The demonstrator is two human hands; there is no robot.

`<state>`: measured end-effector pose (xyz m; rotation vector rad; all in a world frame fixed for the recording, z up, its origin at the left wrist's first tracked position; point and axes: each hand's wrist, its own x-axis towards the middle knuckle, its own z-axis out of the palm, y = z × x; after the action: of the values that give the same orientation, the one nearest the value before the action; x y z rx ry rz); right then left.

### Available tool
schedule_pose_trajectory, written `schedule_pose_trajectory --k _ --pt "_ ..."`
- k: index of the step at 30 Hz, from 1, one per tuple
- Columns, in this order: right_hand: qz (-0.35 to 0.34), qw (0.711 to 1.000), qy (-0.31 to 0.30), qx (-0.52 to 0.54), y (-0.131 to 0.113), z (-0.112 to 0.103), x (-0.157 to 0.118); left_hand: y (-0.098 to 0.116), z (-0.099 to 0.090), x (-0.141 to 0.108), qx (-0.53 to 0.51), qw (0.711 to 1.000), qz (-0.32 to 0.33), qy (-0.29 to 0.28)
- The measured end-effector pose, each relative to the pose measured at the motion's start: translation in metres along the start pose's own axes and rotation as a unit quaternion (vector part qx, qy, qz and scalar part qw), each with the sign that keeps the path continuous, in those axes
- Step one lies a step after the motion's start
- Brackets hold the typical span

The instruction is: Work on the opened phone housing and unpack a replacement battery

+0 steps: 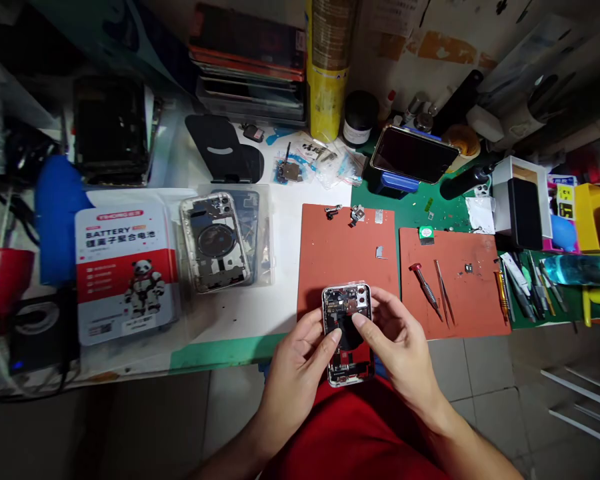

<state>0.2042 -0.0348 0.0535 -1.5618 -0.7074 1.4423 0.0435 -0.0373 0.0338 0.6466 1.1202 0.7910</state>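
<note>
An opened smartphone frame (pixel 349 360), with its inner parts bare, is held just off the table's front edge. My left hand (pixel 300 360) grips its left side, the thumb resting on the inside. On the opposite side, my right hand (pixel 400 340) holds the upper right edge, its thumb pressing on the dark part within. Behind the phone lies an orange mat (pixel 330 253) bearing small metal brackets (pixel 357 215). To the right, a second orange mat (pixel 455 300) carries a screwdriver (pixel 427 291) and tweezers (pixel 445 293).
At left are a battery package (pixel 125 267) and a phone back housing (pixel 215 240) on a clear plastic case. A phone on a stand (pixel 415 155), a yellow can (pixel 327 100) and a stack of screens (pixel 250 67) stand behind. Several tools (pixel 527 287) lie at right.
</note>
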Motion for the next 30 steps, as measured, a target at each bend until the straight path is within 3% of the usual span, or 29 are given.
schedule_pose_trajectory --k 4,30 --pt "0.011 0.999 -0.030 0.008 -0.0069 0.0092 0.0090 -0.0019 0.0030 -0.0023 0.010 1.000 -0.003 0.001" --pt "0.017 0.999 -0.023 0.023 -0.0079 0.0113 0.0078 -0.0055 0.0011 -0.0048 0.043 0.999 -0.002 0.011"
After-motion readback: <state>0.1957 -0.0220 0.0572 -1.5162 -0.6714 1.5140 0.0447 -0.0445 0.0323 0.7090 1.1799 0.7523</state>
